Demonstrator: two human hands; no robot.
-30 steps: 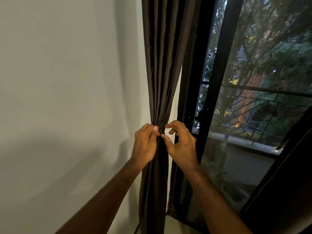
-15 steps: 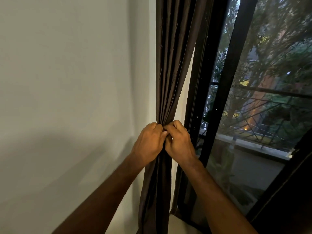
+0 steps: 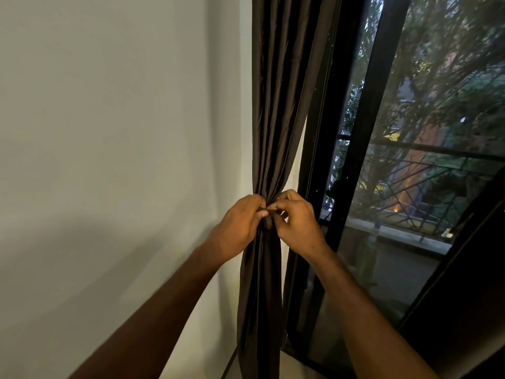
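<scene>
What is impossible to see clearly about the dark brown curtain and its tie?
Head view:
Dark brown fabric tie: its knot is mostly hidden by the left hand and right hand pinching it.
Gathered dark brown curtain: top and hem cut off by picture edges.
Trees behind the black window frame: dim, blurred.

I log a pale wall (image 3: 109,132) as the support. The dark curtain (image 3: 281,105) hangs bunched along its right edge, touching the black window frame (image 3: 319,149). There's a pale strip (image 3: 293,365) beside the curtain's lower end; I can't tell whether it's floor or sill.
</scene>
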